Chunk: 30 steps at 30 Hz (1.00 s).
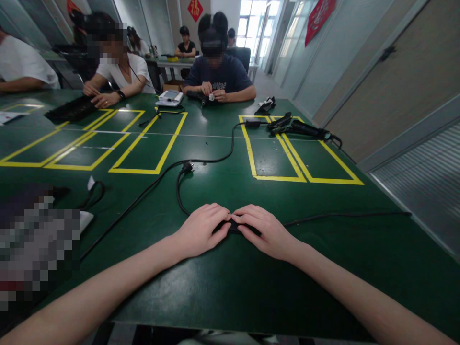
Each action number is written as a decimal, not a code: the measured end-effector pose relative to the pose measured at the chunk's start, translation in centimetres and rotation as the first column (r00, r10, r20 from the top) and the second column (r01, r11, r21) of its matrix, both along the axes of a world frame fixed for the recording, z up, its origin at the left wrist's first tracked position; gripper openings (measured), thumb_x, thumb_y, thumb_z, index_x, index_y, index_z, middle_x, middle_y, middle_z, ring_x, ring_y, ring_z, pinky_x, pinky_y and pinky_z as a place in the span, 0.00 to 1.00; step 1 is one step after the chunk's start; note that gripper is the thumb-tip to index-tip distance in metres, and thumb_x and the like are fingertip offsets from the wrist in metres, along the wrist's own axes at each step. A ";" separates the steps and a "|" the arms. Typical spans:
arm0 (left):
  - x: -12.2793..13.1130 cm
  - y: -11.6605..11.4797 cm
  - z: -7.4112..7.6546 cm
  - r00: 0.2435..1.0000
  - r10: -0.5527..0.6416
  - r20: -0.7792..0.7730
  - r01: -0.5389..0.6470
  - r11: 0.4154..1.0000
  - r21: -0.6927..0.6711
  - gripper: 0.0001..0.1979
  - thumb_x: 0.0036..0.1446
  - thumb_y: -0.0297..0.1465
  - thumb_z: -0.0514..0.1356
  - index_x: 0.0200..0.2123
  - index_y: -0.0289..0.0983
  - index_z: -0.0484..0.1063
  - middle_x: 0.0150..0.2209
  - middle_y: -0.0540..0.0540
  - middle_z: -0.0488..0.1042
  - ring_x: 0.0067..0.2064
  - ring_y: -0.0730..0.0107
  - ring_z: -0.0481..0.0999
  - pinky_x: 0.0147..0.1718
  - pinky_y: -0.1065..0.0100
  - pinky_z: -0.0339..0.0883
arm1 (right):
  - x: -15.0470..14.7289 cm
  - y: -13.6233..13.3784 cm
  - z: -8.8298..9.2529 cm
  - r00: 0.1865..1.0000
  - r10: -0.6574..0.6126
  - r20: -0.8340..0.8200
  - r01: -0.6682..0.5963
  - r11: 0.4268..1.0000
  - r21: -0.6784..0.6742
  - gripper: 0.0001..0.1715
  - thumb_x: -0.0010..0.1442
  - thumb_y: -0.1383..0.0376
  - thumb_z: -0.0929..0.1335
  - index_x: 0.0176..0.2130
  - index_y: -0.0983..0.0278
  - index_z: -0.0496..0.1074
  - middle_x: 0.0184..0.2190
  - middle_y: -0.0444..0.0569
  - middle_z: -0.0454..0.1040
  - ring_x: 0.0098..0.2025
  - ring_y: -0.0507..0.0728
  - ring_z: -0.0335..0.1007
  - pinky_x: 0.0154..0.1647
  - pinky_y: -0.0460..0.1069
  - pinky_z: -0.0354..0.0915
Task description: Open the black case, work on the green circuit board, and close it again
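A small, flat black power adapter (235,226) lies low over the green table between my hands, mostly hidden by the fingers. My left hand (203,227) grips its left side, thumb and fingers closed. On the other side my right hand (264,230) is closed round its right end, and the fingertips of both hands nearly meet. From beside my left hand a black cord loops up to a power plug (187,166) lying on the table. A thinner black cable (345,215) runs from my right hand toward the table's right edge.
Yellow tape rectangles (280,179) mark the green table (201,297). Another long black cord (143,189) crosses it diagonally. Black tool-like parts (305,128) lie at the back right. Co-workers sit opposite; one person (219,79) handles a dark device. A blurred pile (36,239) lies at left.
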<state>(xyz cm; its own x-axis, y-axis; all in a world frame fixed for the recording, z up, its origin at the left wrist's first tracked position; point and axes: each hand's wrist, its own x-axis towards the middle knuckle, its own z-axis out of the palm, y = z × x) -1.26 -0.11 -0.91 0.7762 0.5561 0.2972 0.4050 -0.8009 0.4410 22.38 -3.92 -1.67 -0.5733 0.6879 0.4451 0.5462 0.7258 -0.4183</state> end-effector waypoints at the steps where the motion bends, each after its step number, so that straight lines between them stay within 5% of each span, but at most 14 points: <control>1: 0.1 0.0 0.0 1.000 0.007 -0.011 -0.007 1.000 0.003 0.08 0.72 0.30 0.52 0.44 0.37 0.71 0.45 0.41 0.80 0.46 0.59 0.78 0.46 0.58 0.72 | -0.1 0.0 0.0 1.000 -0.003 -0.002 0.003 1.000 0.007 0.11 0.72 0.68 0.64 0.50 0.63 0.75 0.47 0.57 0.82 0.49 0.61 0.78 0.48 0.57 0.75; 8: -0.9 0.6 -0.2 0.998 -0.040 -0.053 0.041 0.999 0.022 0.16 0.62 0.35 0.68 0.49 0.38 0.68 0.50 0.42 0.78 0.52 0.54 0.75 0.50 0.56 0.69 | 0.7 0.2 -0.1 0.999 -0.025 0.024 0.024 0.998 0.055 0.16 0.68 0.64 0.70 0.55 0.63 0.73 0.48 0.56 0.83 0.49 0.63 0.79 0.48 0.58 0.73; 15: -1.2 1.2 -0.2 0.999 -0.034 -0.018 0.034 0.999 -0.001 0.13 0.64 0.32 0.65 0.50 0.38 0.69 0.48 0.42 0.79 0.50 0.56 0.76 0.49 0.57 0.70 | 1.6 0.5 -0.8 0.998 -0.026 0.065 0.019 0.993 0.116 0.25 0.64 0.61 0.74 0.58 0.66 0.72 0.47 0.57 0.82 0.48 0.63 0.78 0.45 0.58 0.73; 30: -1.5 1.8 0.0 0.998 -0.035 -0.050 0.041 0.990 0.135 0.15 0.70 0.40 0.60 0.51 0.37 0.76 0.47 0.41 0.82 0.48 0.56 0.77 0.46 0.57 0.67 | 1.4 0.7 0.3 0.987 -0.064 0.149 0.058 0.997 0.048 0.14 0.69 0.61 0.69 0.50 0.65 0.78 0.42 0.57 0.80 0.42 0.62 0.74 0.41 0.56 0.70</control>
<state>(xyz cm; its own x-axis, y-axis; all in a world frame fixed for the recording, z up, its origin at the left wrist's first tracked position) -2.72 1.65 -0.95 0.8109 0.4832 0.3302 0.3911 -0.8671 0.3084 23.79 -3.27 -1.41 -0.5936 0.7056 0.3870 0.6441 0.7048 -0.2972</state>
